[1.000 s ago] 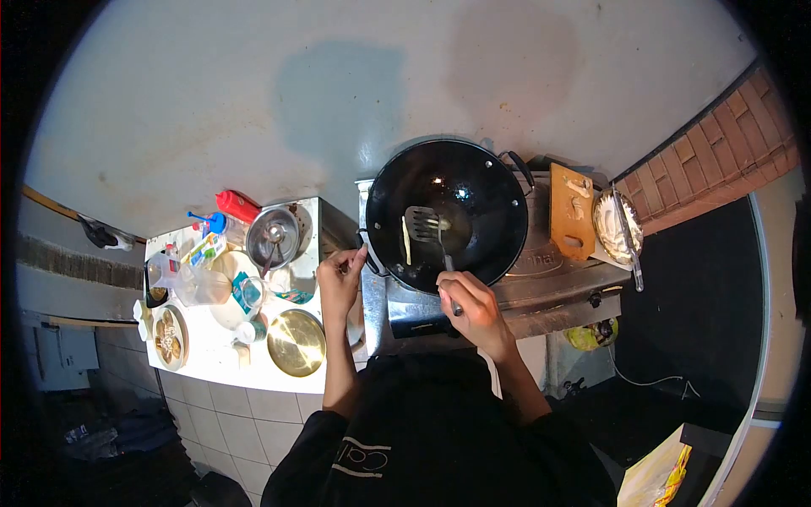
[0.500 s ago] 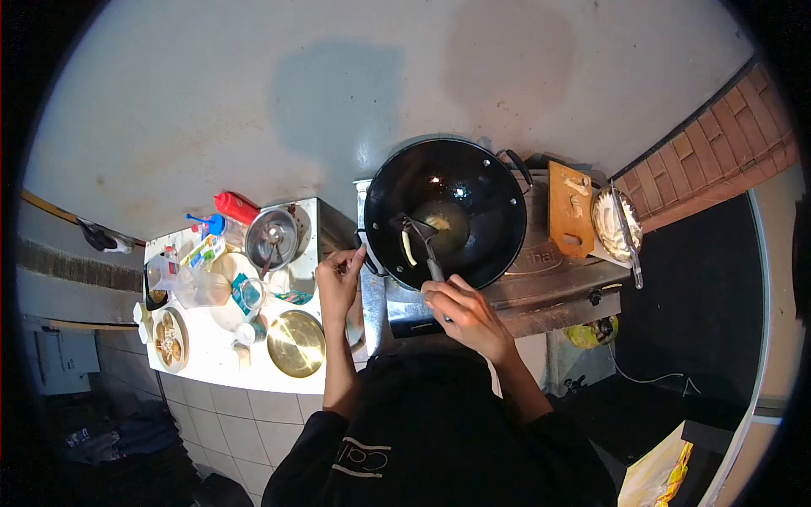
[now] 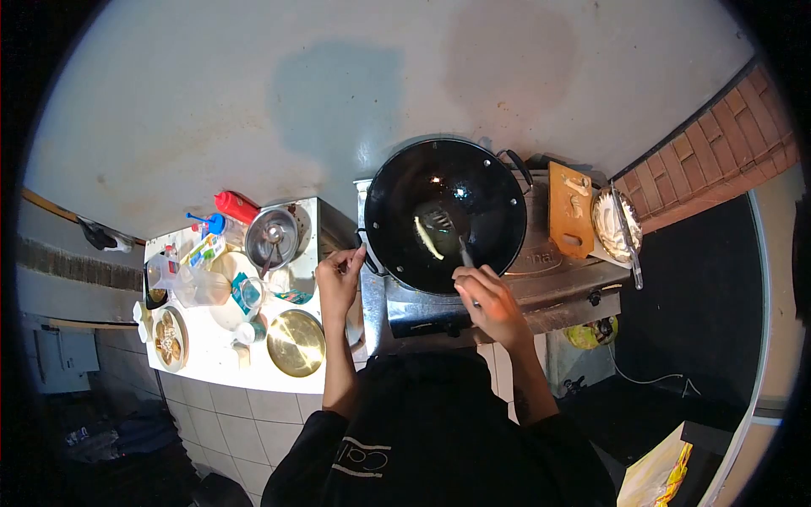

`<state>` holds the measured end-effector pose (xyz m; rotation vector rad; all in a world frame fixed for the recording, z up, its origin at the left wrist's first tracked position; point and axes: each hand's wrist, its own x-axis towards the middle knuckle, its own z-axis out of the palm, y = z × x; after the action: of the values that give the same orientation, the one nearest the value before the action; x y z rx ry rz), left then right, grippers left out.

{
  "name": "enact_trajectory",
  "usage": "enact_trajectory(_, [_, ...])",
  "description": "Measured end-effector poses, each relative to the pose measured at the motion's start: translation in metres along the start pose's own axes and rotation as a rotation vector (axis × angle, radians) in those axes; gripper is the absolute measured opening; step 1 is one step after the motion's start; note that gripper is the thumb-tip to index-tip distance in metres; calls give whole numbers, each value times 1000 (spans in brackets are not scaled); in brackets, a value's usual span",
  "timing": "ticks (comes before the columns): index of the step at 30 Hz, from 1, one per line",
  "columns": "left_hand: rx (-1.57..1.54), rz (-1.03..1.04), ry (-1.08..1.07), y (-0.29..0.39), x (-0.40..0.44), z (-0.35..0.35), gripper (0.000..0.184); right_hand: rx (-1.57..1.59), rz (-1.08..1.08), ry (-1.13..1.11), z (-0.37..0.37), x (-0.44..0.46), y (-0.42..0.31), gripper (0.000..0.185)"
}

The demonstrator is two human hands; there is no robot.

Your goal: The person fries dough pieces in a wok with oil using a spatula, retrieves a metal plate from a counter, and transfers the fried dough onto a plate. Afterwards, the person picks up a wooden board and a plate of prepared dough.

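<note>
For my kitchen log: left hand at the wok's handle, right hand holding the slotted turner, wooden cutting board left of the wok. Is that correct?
No, the side is wrong: the head view shows the wooden cutting board right of the wok. The rest stands.

There are two bare hands [image 3: 338, 275] [image 3: 490, 304], one round black metal wok [image 3: 494, 224] with two dark loop handles [image 3: 517, 166] [image 3: 372, 260] (one at each side), one grey slotted metal spatula [image 3: 465, 253], one pale long food strip [image 3: 427, 239] and one orange-brown wooden board [image 3: 569, 222].

Single head-worn camera, wide round-edged view from above, facing forward and down, near the wok [image 3: 492, 221]
</note>
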<state>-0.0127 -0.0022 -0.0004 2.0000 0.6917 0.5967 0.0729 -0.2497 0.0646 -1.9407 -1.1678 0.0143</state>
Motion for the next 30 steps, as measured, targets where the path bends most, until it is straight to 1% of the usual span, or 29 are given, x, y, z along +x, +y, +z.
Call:
enact_trajectory(4, [-14, -23, -5, 2, 0, 0, 28, -65, 37, 87, -2, -4, 6, 13])
enact_trajectory(7, [3, 21, 5, 3, -1, -1, 28, 201, 219, 224, -1, -5, 2, 7])
enact_trajectory(10, [0, 12, -2, -1, 0, -1, 28, 272, 224, 236, 3, -4, 2, 7])
enact_trajectory(14, [-4, 12, 10, -2, -1, 0, 28, 215, 164, 243, 11, -4, 9, 6])
enact_trajectory(17, [-24, 12, 8, -1, 0, 0, 28, 175, 171, 260, 10, -1, 12, 5])
enact_trajectory(19, [9, -21, -5, 3, 0, -1, 28, 173, 256, 265, 5, 1, 11, 4])
enact_trajectory(20, [9, -24, -1, 2, 0, -1, 28, 174, 253, 260, 3, 1, 13, 4])
enact_trajectory(23, [-10, -48, 7, 0, -1, 0, 27, 201, 223, 350, 0, 1, 20, 5])
enact_trajectory(25, [25, -46, -9, 3, -1, -2, 28, 185, 225, 352, -4, 2, 22, 5])
enact_trajectory(28, [30, -41, 28, 4, -6, -2, 31, 198, 263, 337, -8, 5, 26, 5])
enact_trajectory(30, [12, -91, 62, 3, -12, -1, 34, 233, 262, 356, -9, 8, 28, 6])
